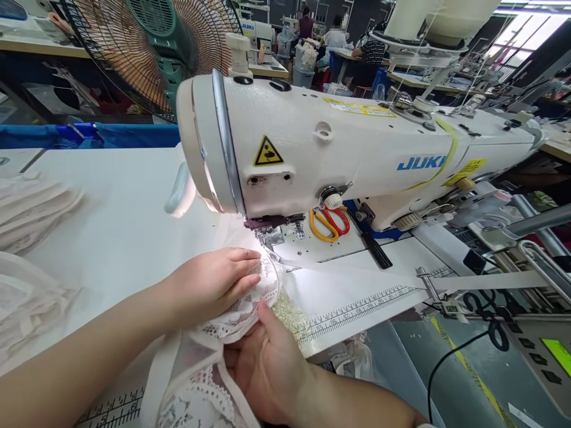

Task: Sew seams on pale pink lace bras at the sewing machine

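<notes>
A white lace bra (196, 404) lies under my hands, one cup reaching up to the presser foot (264, 238) of a JUKI sewing machine (312, 137). My left hand (214, 282) holds that cup from above, its fingers close together and bent over the lace near the needle area. From below right, my right hand (272, 362) grips the cup's edge, with the thumb on top and the fingers partly hidden beneath the fabric. A white band (348, 273) runs from the machine's foot toward a metal guide (428, 284) at the right.
Orange- and red-handled scissors (325, 226) and a black-handled tool (377, 249) lie on the machine bed. Stacked pale lace pieces (31, 208) are at the left. A large fan (156, 47) stands behind. A printed ruler (357, 309) follows the table edge. Several people sit farther back.
</notes>
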Available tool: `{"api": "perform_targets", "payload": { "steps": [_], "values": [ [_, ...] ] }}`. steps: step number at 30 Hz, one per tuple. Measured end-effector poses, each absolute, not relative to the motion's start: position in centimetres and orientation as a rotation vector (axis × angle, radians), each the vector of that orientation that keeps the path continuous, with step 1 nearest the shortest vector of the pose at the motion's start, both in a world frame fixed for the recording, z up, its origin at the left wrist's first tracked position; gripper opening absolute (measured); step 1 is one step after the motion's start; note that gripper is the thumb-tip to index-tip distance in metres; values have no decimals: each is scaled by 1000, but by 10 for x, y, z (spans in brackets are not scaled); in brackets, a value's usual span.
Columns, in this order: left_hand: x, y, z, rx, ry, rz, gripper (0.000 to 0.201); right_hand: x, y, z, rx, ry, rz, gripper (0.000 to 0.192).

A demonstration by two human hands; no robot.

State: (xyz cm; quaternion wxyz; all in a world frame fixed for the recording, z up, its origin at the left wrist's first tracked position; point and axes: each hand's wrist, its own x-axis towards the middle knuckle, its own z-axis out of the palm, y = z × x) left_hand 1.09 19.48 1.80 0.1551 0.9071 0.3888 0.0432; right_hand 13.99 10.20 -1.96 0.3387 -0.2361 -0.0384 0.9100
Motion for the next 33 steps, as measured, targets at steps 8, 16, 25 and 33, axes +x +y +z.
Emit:
{"api": "perform_targets", "payload": {
  "steps": [8,16,25,33],
  "values": [
    [15,204,28,2601,1150,-73,53,130,109,-10,-679,120,2282,80],
    [23,201,29,2633,1188,-124,48,126,116,-6,-696,199,2275,74],
    [23,195,19,2751,1295,-107,62,123,116,-11,-640,147,2247,74],
    [17,197,11,2707,1277,-264,69,125,118,-4,-735,207,2299,74]
  ]
}}
